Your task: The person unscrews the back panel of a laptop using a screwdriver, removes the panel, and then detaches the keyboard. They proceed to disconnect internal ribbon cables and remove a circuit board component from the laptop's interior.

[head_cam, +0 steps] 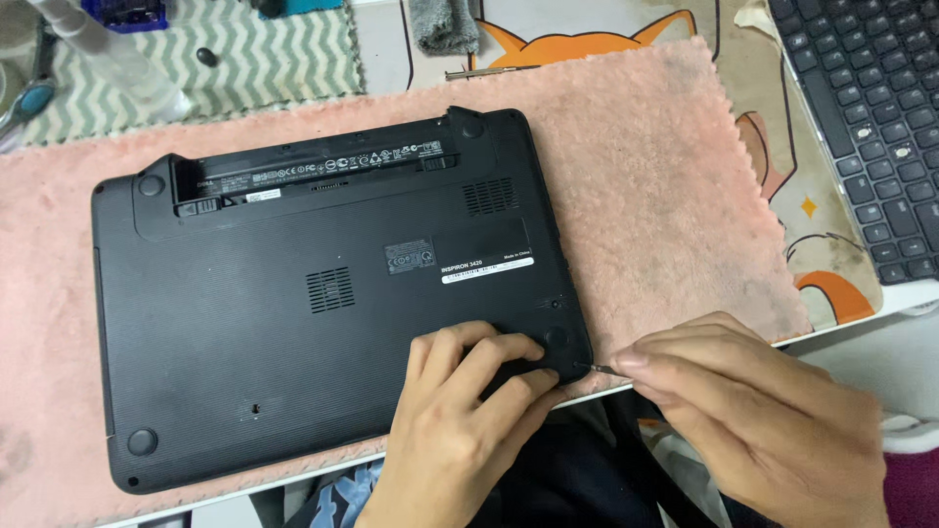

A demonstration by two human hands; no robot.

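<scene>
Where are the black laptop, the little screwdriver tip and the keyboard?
black laptop (293, 323): head view, on its flat underside.
screwdriver tip (595, 369): head view, on the thin metal shaft by the laptop's corner.
keyboard (871, 108): head view, on its keys.

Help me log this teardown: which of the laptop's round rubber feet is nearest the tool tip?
The foot at the near right corner, beside the left hand; the tool tip touches that corner.

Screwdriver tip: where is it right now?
In the head view, the screwdriver tip sits at the laptop's near right corner, between the left hand and right hand.
</scene>
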